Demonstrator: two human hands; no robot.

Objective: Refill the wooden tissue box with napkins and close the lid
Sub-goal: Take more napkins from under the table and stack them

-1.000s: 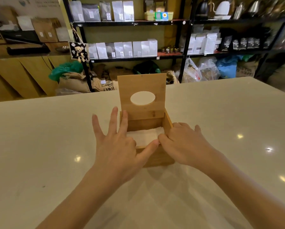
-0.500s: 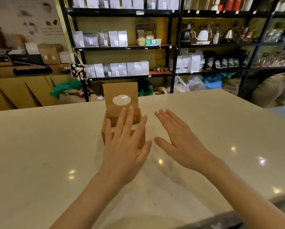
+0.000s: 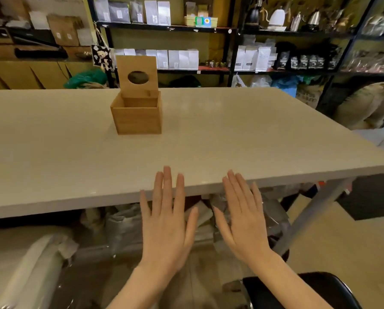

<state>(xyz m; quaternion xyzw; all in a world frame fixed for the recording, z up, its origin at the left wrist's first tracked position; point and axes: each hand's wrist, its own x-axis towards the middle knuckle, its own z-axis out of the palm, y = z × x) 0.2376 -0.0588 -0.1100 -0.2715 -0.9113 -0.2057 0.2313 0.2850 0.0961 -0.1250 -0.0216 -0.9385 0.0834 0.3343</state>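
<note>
Both hands flat, fingers straight and spread, palms down, holding nothing: left hand (image 3: 167,221) and right hand (image 3: 242,219) side by side at the near edge of the table (image 3: 231,139), fingertips overlapping the rim. Wooden tissue box (image 3: 137,113) on the table well beyond the hands, ahead and slightly left of the left hand. Lid (image 3: 137,75) up, upright, oval hole visible. Napkins inside not visible from here.
</note>
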